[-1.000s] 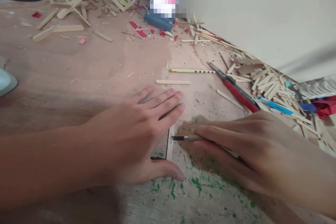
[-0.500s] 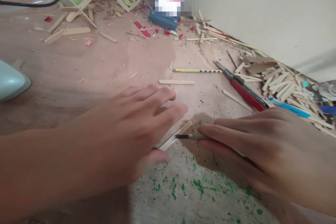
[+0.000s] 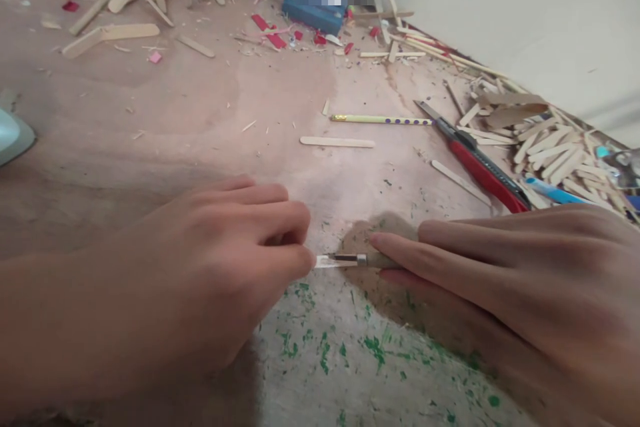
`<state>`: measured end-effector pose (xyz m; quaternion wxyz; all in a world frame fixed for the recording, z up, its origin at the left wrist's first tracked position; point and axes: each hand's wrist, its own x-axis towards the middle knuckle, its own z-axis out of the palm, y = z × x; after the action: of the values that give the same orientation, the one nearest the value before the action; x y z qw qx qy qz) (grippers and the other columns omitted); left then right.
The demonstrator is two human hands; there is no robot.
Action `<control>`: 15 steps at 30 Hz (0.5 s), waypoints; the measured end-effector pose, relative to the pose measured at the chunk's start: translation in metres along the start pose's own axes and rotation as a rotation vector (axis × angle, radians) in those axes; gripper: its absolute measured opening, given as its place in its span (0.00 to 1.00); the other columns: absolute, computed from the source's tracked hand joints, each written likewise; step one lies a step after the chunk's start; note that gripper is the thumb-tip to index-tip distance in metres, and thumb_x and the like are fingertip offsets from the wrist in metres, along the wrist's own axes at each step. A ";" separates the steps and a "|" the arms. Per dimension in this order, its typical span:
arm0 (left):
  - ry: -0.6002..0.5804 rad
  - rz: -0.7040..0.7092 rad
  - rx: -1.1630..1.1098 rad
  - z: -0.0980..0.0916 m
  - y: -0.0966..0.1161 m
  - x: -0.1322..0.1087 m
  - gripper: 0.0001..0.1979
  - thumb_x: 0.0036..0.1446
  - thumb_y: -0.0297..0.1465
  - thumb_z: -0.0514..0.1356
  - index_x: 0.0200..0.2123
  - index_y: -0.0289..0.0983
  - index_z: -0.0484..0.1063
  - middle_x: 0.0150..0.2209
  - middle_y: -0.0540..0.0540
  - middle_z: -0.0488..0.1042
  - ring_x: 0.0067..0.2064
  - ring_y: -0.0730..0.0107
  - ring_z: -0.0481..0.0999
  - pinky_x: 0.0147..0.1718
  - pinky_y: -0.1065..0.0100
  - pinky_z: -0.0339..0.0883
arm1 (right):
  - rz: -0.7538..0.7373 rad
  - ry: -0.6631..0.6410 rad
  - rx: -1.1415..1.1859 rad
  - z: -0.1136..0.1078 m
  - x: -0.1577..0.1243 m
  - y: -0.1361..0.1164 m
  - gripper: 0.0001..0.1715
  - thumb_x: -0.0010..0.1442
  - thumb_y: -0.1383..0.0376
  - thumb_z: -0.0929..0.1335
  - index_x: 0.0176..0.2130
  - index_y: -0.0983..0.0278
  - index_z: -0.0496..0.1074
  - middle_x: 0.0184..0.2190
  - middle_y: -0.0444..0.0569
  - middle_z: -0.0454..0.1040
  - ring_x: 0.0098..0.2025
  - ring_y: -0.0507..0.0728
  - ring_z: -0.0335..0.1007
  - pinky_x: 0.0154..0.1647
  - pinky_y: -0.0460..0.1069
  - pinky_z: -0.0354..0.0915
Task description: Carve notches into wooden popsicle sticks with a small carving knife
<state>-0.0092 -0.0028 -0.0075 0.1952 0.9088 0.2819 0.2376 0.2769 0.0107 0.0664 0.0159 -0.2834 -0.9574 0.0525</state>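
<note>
Since a second ago our left hand [image 3: 225, 260] has curled from flat into a pinch, its fingers clamped on the stick [image 3: 324, 261], whose pale end shows low over the bench [image 3: 200, 113] between our hands. Our right hand [image 3: 510, 280] grips the knife [image 3: 373, 259], fingers closed round it, blade touching that end.

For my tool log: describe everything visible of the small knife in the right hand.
The small knife is slim, with a dark metal front and a tan handle, wood by its look. Most of the handle is hidden inside the right hand, which grips it. It lies nearly level, low over the table, tip pointing left onto the pale stick pinched by the left hand.
</note>
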 end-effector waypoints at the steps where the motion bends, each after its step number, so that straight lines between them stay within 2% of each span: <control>1: -0.004 -0.005 -0.009 -0.001 -0.001 0.000 0.13 0.66 0.19 0.58 0.41 0.39 0.81 0.38 0.51 0.75 0.38 0.67 0.70 0.39 0.60 0.62 | -0.030 -0.037 0.006 -0.002 0.002 0.000 0.24 0.82 0.58 0.57 0.45 0.58 0.78 0.34 0.43 0.81 0.25 0.52 0.71 0.24 0.55 0.57; 4: -0.009 -0.016 -0.036 -0.002 -0.002 -0.003 0.15 0.63 0.15 0.57 0.38 0.38 0.80 0.37 0.52 0.73 0.37 0.70 0.68 0.37 0.64 0.61 | -0.069 -0.115 -0.007 -0.006 0.007 0.001 0.23 0.82 0.63 0.56 0.46 0.59 0.78 0.38 0.44 0.84 0.25 0.53 0.73 0.24 0.56 0.58; 7: -0.020 -0.024 -0.049 -0.002 -0.002 -0.005 0.16 0.59 0.13 0.57 0.38 0.37 0.78 0.38 0.52 0.71 0.38 0.73 0.68 0.35 0.67 0.60 | -0.084 -0.136 -0.026 -0.007 0.006 0.001 0.23 0.82 0.64 0.56 0.48 0.59 0.77 0.40 0.44 0.85 0.27 0.54 0.75 0.26 0.57 0.62; 9: -0.013 -0.020 -0.053 -0.001 -0.002 -0.005 0.15 0.58 0.13 0.56 0.36 0.36 0.76 0.37 0.52 0.69 0.37 0.74 0.67 0.33 0.68 0.59 | -0.095 -0.122 -0.048 -0.006 0.004 0.001 0.20 0.82 0.63 0.56 0.53 0.59 0.74 0.41 0.45 0.85 0.29 0.54 0.78 0.26 0.57 0.63; 12: 0.020 -0.023 -0.050 0.002 -0.001 -0.002 0.13 0.60 0.14 0.56 0.29 0.35 0.72 0.33 0.51 0.64 0.32 0.75 0.63 0.29 0.67 0.55 | -0.092 -0.094 -0.074 -0.003 -0.001 0.001 0.17 0.82 0.63 0.57 0.61 0.61 0.69 0.46 0.48 0.85 0.31 0.54 0.80 0.27 0.56 0.66; 15: 0.047 -0.092 -0.049 0.003 0.003 0.000 0.18 0.66 0.16 0.54 0.25 0.35 0.71 0.29 0.51 0.61 0.29 0.76 0.62 0.27 0.66 0.54 | -0.067 -0.038 -0.087 0.002 -0.009 -0.001 0.17 0.81 0.62 0.60 0.62 0.59 0.71 0.46 0.47 0.86 0.32 0.54 0.81 0.28 0.55 0.68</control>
<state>-0.0065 -0.0056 -0.0090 0.2213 0.8840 0.3220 0.2566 0.2840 0.0053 0.0647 -0.0129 -0.2504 -0.9679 0.0158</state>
